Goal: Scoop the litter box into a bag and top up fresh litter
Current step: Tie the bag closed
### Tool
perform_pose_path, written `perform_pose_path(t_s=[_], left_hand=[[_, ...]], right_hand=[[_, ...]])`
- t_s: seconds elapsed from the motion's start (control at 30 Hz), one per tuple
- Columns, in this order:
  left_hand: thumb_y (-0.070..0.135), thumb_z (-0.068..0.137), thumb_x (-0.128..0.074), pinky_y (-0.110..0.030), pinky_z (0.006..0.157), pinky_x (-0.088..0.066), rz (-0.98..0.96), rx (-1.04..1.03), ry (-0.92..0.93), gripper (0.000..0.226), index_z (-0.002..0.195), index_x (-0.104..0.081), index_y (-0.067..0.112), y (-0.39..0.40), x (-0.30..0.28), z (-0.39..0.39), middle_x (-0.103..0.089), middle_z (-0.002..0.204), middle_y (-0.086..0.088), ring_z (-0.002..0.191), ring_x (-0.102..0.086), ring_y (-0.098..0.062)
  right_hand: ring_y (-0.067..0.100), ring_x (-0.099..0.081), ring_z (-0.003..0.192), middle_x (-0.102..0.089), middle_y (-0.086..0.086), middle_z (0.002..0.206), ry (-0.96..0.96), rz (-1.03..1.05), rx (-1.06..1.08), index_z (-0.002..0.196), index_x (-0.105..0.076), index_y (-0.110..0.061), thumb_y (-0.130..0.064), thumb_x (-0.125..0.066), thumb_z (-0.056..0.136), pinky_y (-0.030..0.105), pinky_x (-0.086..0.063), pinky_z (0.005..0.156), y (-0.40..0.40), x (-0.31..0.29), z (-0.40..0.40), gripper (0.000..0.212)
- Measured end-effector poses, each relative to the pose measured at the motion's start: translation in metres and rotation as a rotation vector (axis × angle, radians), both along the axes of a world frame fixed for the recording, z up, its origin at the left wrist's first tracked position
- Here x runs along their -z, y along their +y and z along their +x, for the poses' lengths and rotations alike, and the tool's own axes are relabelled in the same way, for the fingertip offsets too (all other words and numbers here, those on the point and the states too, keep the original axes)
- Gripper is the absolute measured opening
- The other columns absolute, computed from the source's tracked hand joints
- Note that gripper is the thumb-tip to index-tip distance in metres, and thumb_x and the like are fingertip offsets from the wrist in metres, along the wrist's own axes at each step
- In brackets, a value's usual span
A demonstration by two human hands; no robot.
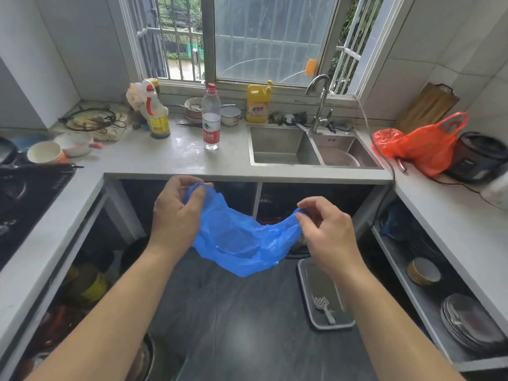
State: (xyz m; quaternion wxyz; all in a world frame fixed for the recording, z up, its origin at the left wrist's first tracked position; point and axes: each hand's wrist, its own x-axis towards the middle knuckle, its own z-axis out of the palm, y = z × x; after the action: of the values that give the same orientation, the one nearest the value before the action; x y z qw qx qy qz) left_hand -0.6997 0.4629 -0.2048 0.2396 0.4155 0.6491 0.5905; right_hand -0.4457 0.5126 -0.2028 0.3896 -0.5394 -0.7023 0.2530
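Note:
A thin blue plastic bag (242,240) hangs stretched between both hands in front of the counter. My left hand (176,213) pinches its upper left edge, and my right hand (327,237) pinches its right edge. The bag sags in the middle above the dark floor. Down at the right on the floor lies a grey litter tray (305,292), with a pale slotted scoop (324,307) lying in it. My right forearm hides part of the tray.
A grey counter (165,160) runs around three sides, with a double sink (286,147), a water bottle (211,119), a yellow detergent jug (257,104) and an orange bag (428,144). A black hob (27,196) is at the left. Open shelves below hold plates (467,323) and pots.

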Motion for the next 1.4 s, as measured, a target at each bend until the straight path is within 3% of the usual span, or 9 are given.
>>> perform_pose_path(t_s=[0.2,0.47,0.63,0.73,0.93,1.03,1.17,1.27,1.4], left_hand=[[0.019,0.088,-0.057,-0.039,0.064,-0.055,0.000,0.413,-0.508,0.009,0.093,-0.055,0.013,0.021,-0.030,0.031,-0.038,0.063,-0.004,0.047,-0.043,-0.022],[0.012,0.103,-0.046,-0.026,0.048,-0.036,-0.204,0.561,-0.411,0.019,0.120,-0.055,0.010,0.033,-0.044,0.059,-0.055,0.082,-0.007,0.056,-0.041,-0.014],[0.011,0.092,-0.049,-0.029,0.051,-0.029,-0.296,0.879,-0.390,0.021,0.085,-0.069,0.013,0.022,-0.054,0.061,-0.067,0.082,-0.008,0.057,-0.045,-0.016],[0.007,0.085,-0.047,-0.025,0.049,-0.030,-0.305,0.950,-0.432,0.024,0.093,-0.070,0.009,0.018,-0.053,0.060,-0.069,0.093,-0.015,0.056,-0.042,-0.016],[0.015,0.106,-0.048,-0.027,0.050,-0.037,-0.232,0.709,-0.344,0.022,0.121,-0.060,0.004,0.015,-0.044,0.061,-0.065,0.087,-0.016,0.051,-0.044,-0.016],[0.018,0.109,-0.045,-0.030,0.052,-0.048,-0.120,0.415,-0.537,0.020,0.121,-0.059,0.011,0.016,-0.044,0.051,-0.071,0.096,-0.020,0.054,-0.057,-0.021],[0.022,0.110,-0.041,-0.023,0.038,-0.034,-0.123,0.234,-0.530,0.023,0.123,-0.057,0.012,0.016,-0.038,0.034,-0.050,0.061,-0.004,0.040,-0.041,-0.015],[0.031,0.103,-0.048,-0.021,0.036,-0.021,-0.218,0.304,-0.496,0.021,0.115,-0.055,0.015,0.014,-0.037,0.036,-0.035,0.058,0.003,0.044,-0.025,-0.011],[0.005,0.077,-0.063,-0.028,0.061,-0.045,-0.264,0.535,-0.647,0.041,0.118,-0.059,0.005,0.004,-0.040,0.043,-0.067,0.095,-0.010,0.062,-0.046,-0.015]], right_hand=[[0.013,-0.067,0.074,-0.072,-0.006,0.081,0.309,-0.160,-0.145,0.089,-0.072,-0.023,-0.010,-0.071,0.087,0.030,-0.055,0.067,0.006,-0.039,-0.022,0.013],[0.019,-0.059,0.063,-0.066,0.015,0.075,0.379,-0.289,-0.420,0.094,-0.071,-0.004,0.002,-0.068,0.088,0.032,-0.052,0.057,0.006,-0.069,-0.028,0.008],[0.024,-0.059,0.067,-0.068,0.017,0.081,0.459,-0.337,-0.424,0.097,-0.068,-0.003,0.001,-0.069,0.088,0.036,-0.050,0.060,0.004,-0.074,-0.027,0.009],[0.022,-0.057,0.062,-0.069,0.011,0.081,0.414,-0.324,-0.410,0.095,-0.068,-0.007,-0.002,-0.070,0.088,0.038,-0.046,0.058,0.002,-0.074,-0.023,0.008],[0.022,-0.069,0.077,-0.073,0.003,0.086,0.327,-0.146,-0.308,0.091,-0.070,-0.019,-0.006,-0.067,0.090,0.035,-0.058,0.072,-0.004,-0.074,-0.020,0.013],[0.015,-0.069,0.082,-0.071,0.000,0.087,0.582,-0.231,-0.201,0.096,-0.068,-0.016,-0.004,-0.062,0.095,0.032,-0.055,0.078,-0.004,-0.069,-0.008,0.013],[0.033,-0.073,0.080,-0.067,0.010,0.080,0.950,-0.434,-0.105,0.103,-0.058,-0.009,0.001,-0.049,0.100,0.043,-0.058,0.075,-0.001,-0.061,0.012,0.013],[0.023,-0.062,0.058,-0.061,0.012,0.083,0.793,-0.355,-0.022,0.100,-0.057,-0.012,0.002,-0.050,0.097,0.035,-0.052,0.056,-0.003,-0.055,0.016,0.015],[0.014,-0.052,0.059,-0.065,0.003,0.079,0.747,-0.344,-0.007,0.098,-0.063,-0.013,0.001,-0.057,0.093,0.025,-0.046,0.056,-0.004,-0.048,0.022,0.016]])
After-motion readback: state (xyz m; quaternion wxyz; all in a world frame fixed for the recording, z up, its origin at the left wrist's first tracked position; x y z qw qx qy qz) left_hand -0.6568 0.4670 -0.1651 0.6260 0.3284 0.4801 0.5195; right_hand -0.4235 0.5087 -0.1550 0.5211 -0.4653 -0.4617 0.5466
